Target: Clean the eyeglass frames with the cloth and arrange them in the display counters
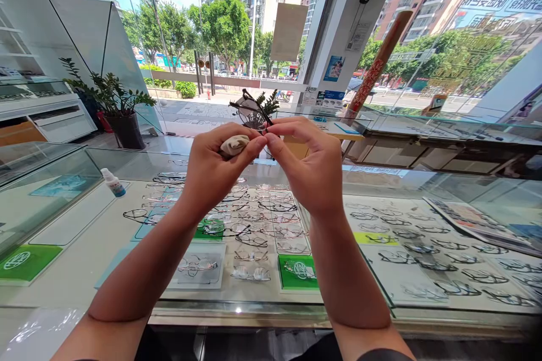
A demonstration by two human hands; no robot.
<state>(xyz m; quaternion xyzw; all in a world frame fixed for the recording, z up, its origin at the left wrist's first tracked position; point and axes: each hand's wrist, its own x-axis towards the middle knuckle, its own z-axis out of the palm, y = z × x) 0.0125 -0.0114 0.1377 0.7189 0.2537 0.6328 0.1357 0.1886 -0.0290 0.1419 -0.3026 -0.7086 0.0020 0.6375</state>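
Through the head camera I'm looking across a shop, and the biggest thing on my screen is the floor-to-ceiling window (224, 28) beyond the far side of the glass display surface (237, 309), with trees and apartment towers outside it. Under the glass of that surface lie rows of eyeglass frames (249, 220), some set on green cards (298, 272) and clear stands. A potted plant (121, 107) stands past the surface's far left corner, and a fanned stack of brochures (474, 223) lies on its right side.

Both forearms come in from the near edge of the surface and meet above its middle. My left hand (218, 172) is closed around the beige cloth (234, 145), its fingers curled over the bunched fabric. My right hand (305, 166) is closed to a pinch, thumb and forefinger on the dark-framed glasses (252, 111). Those glasses sit above the surface, just past my fingertips, tilted with their temple arms sticking up; I can't make out exactly where the cloth meets the lens. A small white dropper bottle (113, 182) with a blue label stands on the surface, left of my left forearm.
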